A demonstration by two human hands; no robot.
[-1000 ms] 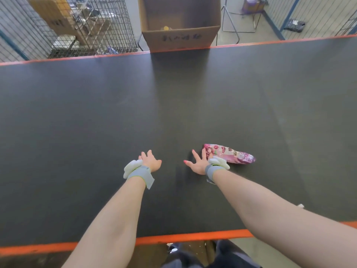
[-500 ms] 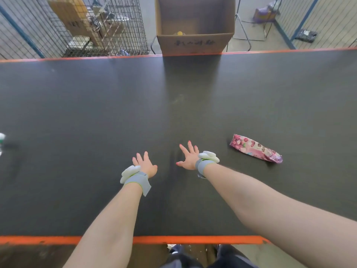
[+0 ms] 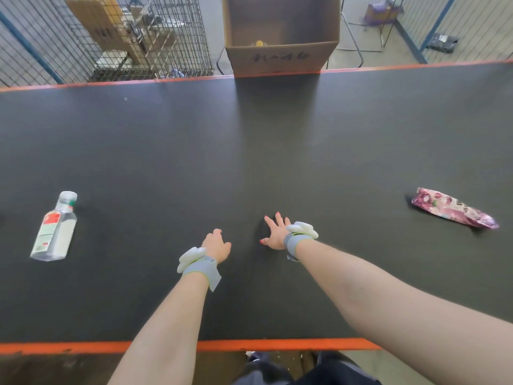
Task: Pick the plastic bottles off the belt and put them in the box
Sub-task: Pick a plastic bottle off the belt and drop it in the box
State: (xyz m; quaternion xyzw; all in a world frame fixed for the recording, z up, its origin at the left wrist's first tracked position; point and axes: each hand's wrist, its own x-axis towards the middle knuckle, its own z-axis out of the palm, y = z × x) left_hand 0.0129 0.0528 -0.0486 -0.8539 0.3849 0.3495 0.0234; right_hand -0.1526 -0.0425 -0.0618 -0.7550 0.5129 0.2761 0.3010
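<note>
Bottle (image 3: 54,227) lies at 9 o'clock: probably light, rigid, slick; grip mid-body. Left hand (image 3: 217,245) loosely curled, empty; right hand (image 3: 276,232) spread, empty.

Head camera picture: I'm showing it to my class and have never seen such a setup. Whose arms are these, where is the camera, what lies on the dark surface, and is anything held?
The camera sits on a person's head, looking forward and down. Their bare left hand and right hand, wristbands on both, reach over a dark belt and hold nothing. A clear plastic bottle lies far left, a pink wrapper far right. A cardboard box stands beyond the far edge.
</note>
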